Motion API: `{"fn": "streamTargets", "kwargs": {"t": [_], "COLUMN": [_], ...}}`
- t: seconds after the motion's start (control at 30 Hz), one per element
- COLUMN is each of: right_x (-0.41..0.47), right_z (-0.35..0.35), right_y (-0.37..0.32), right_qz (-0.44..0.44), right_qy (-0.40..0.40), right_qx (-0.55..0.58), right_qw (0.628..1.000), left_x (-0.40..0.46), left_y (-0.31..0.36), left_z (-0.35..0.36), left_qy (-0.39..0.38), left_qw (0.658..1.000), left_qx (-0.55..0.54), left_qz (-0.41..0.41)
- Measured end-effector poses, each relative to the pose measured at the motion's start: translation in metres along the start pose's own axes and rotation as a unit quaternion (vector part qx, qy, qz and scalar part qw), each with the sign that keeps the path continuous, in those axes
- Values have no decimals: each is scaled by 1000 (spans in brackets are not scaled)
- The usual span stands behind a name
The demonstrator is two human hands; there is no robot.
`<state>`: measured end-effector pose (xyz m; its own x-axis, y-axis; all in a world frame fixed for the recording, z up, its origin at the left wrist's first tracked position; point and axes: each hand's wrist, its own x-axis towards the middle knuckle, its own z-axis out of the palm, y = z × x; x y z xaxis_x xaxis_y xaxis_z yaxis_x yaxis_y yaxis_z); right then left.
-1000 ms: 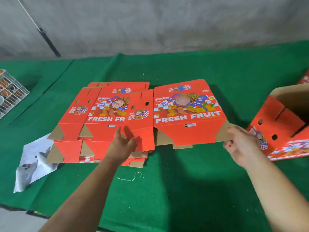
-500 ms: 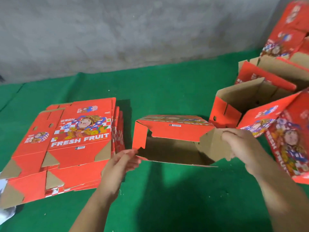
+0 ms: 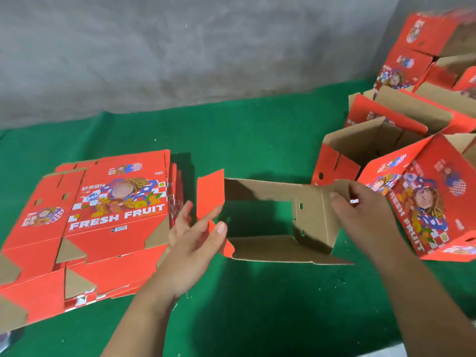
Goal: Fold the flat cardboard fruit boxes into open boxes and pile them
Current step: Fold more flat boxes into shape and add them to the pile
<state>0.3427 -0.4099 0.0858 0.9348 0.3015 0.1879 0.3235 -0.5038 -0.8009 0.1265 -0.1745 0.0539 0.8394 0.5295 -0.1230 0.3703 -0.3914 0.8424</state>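
Note:
A half-opened red cardboard box (image 3: 273, 246) stands on the green cloth in the middle, brown inside facing me, green cloth showing through its open bottom. My left hand (image 3: 195, 243) touches its left red flap with fingers spread and mostly straight. My right hand (image 3: 360, 210) grips the box's right end panel at the top edge, fingers curled over it. A stack of flat red FRESH FRUIT boxes (image 3: 103, 217) lies to the left of my left hand.
Folded open boxes (image 3: 417, 176) are piled at the right, some tipped on their sides, reaching up to the top right corner. A grey wall (image 3: 180, 47) runs along the back. The green cloth (image 3: 257, 305) spreads toward me.
The box was lifted off the flat stack, carried right and opened from flat into a sleeve. My view has swung right, bringing the pile of folded boxes into sight.

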Motion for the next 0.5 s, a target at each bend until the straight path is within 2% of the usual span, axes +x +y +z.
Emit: {"fn": "streamTargets", "kwargs": {"t": [0.1, 0.2, 0.3, 0.4, 0.43, 0.5], "right_x": [-1, 2, 5, 15, 19, 25], "right_z": [7, 11, 6, 5, 4, -2], "right_y": [5, 11, 15, 24, 27, 26], "right_qz": [18, 39, 9, 93, 114, 123], "right_qy": [-18, -37, -139, -225, -227, -181], "right_qx": [-22, 12, 39, 54, 33, -10], "right_qw": [999, 999, 990, 968, 967, 976], "left_x": [8, 19, 24, 22, 21, 19], "left_y": [1, -1, -5, -5, -5, -6], "left_z": [-5, 0, 13, 17, 16, 13], "left_qy": [25, 51, 76, 109, 111, 116], "left_qw": [999, 997, 994, 993, 993, 993], "left_qx": [22, 45, 72, 40, 32, 21], "left_qz": [-7, -24, -21, -17, -18, -10]}}
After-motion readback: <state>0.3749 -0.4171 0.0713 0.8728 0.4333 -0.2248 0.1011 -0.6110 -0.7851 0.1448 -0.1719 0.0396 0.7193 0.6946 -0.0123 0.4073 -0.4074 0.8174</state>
